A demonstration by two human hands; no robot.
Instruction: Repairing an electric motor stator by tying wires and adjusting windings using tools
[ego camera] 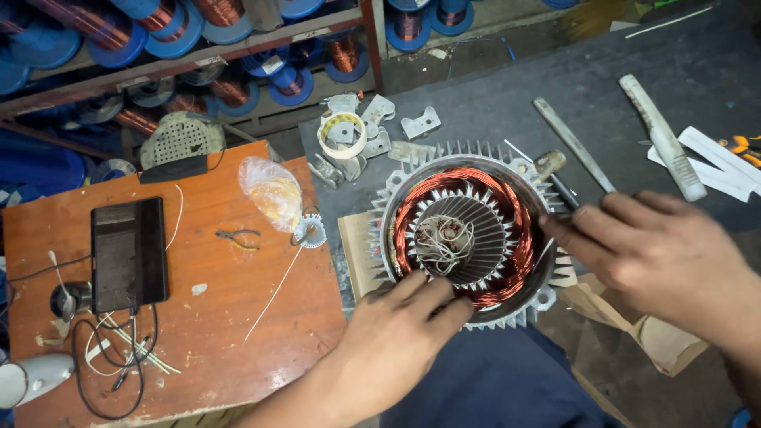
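Between the two hands sits an electric motor stator [468, 230], finned aluminium housing upward, copper windings [412, 208] ringing its bore. The left hand [396, 333] rests on the near rim, fingertips pressed together against the winding; nothing seen gripped. The right hand [650, 246] is closed around a thin tool [572, 200] laid across the far-right rim. Beyond the right hand lie a flat metal bar [572, 144] and a pale worn stick [663, 136]. Left of the left hand, a wooden table [238, 317] carries a black device [129, 254] and small pliers [238, 238].
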